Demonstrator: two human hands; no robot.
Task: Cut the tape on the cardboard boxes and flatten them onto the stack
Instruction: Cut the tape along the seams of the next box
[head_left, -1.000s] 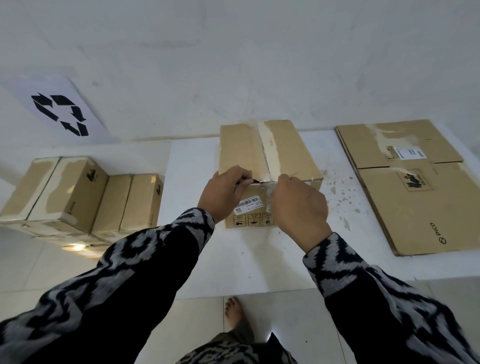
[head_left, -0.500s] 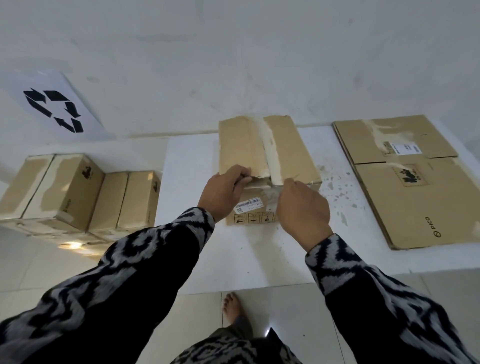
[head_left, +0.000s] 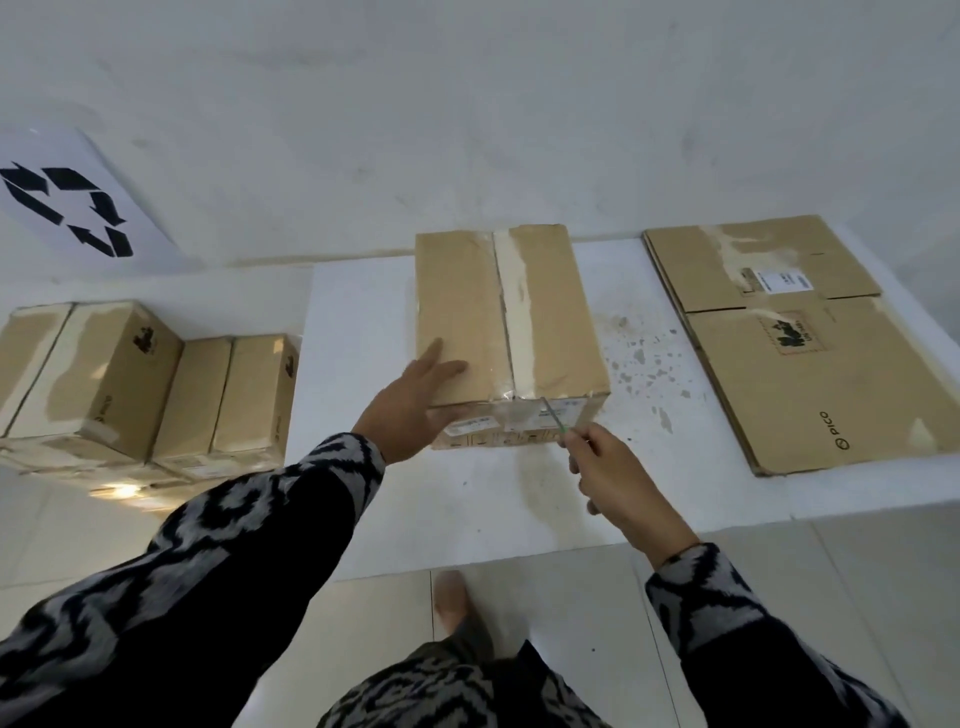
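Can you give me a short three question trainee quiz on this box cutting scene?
1. True or false: the left hand rests with straight fingers on the taped box.
2. What does the right hand hold? A) cutter B) marker C) tape roll
3. Fill in: the flattened stack lies to the box's ____.

Key: 1 true. 2 A, the cutter, blade at the box's near top edge. 3 right.
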